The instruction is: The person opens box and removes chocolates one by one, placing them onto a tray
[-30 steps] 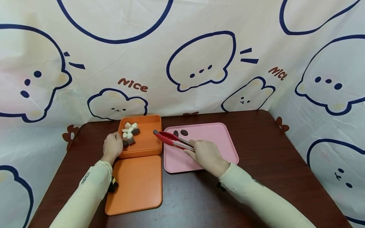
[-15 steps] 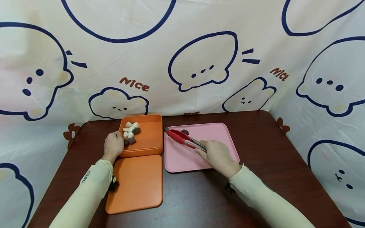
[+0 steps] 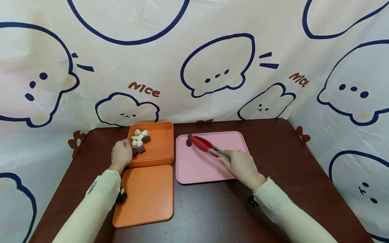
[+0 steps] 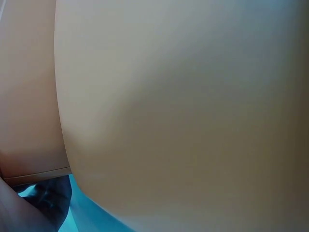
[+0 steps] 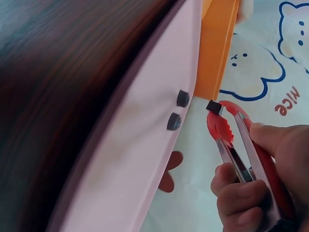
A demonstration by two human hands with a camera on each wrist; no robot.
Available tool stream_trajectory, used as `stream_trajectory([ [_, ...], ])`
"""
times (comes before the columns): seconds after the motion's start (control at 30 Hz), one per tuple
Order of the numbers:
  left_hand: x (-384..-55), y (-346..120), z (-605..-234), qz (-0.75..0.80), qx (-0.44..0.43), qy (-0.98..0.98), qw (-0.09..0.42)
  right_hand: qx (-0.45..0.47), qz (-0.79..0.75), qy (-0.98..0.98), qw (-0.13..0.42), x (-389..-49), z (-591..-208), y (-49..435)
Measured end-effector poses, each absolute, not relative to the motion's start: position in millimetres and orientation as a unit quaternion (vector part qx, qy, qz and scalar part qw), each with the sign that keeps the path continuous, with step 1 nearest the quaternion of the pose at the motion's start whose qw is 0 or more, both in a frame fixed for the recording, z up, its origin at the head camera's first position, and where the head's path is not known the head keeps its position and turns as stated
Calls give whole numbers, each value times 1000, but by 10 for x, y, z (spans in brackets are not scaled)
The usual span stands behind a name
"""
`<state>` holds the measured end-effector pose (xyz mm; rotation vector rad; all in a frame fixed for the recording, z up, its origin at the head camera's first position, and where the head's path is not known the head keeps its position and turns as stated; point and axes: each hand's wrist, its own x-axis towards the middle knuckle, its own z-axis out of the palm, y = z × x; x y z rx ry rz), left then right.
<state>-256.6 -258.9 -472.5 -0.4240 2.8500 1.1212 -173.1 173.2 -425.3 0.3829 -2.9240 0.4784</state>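
Observation:
My left hand grips the left side of an orange box that holds white pieces and several dark brown pieces. In the left wrist view, a bit of that hand shows at the lower left. My right hand holds red-and-metal tongs above the pink tray. At their tips, a dark block shows in the right wrist view. Two dark pieces lie on the tray there; in the head view the tongs cover one of them.
An orange lid lies flat in front of the box and fills most of the left wrist view. Everything stands on a dark brown table. A printed cloth hangs behind and at the sides.
My right hand has drawn the tongs from the box's right edge rightward over the tray, their tips ending near the dark pieces. The left hand stays on the box.

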Motion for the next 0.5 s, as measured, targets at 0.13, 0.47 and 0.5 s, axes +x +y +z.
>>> stream_trajectory([
  [0.13, -2561, -2586, -4731, 365, -136, 921, 26, 103, 168, -979, 55, -1728, -4281, 1808],
  [0.47, -2549, -2586, -4732, 369, -133, 920, 20, 65, 205, -977, 9, -1766, -4350, 2073],
  [0.5, -2547, -2585, -4729, 370, -133, 919, 22, 62, 208, -976, 4, -1768, -4361, 2093],
])
